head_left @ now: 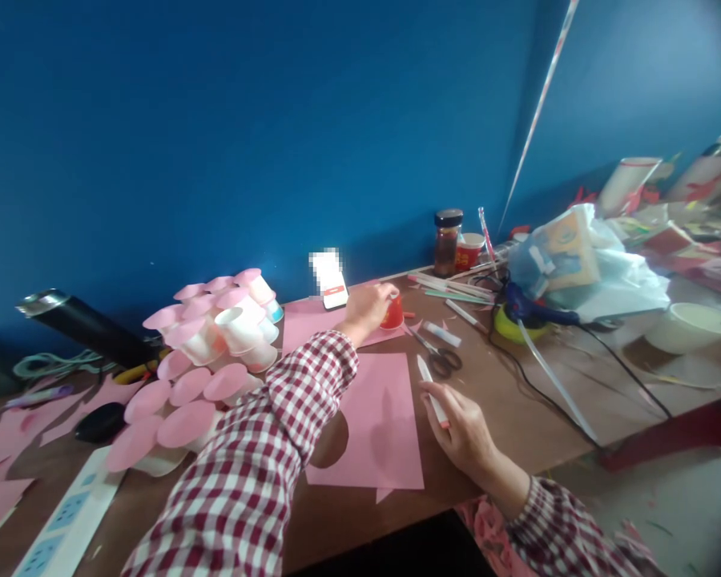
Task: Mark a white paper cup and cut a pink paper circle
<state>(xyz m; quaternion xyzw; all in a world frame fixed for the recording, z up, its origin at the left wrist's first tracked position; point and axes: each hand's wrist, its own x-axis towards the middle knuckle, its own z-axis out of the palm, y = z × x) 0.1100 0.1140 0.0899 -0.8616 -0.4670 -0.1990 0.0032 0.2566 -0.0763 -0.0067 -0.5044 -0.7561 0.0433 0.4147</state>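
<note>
My left hand (368, 308) reaches forward across the table and grips a small red cup (392, 313) standing near the far edge. My right hand (461, 429) rests near the table's front edge and holds a white pen-like stick (431, 390) pointing away from me. Between the hands lies a pink paper sheet (377, 425) with a round hole cut from its left side. Scissors (437, 356) lie just beyond my right hand, beside a small white tube (441, 334).
A heap of white cups with pink lids (207, 361) fills the left. A phone (332, 284) leans on the blue wall. A jar (446, 240), a red-and-white cup (469, 251), a glue gun (525, 308) with cables, a plastic bag (582, 260) and a white bowl (690, 326) stand right.
</note>
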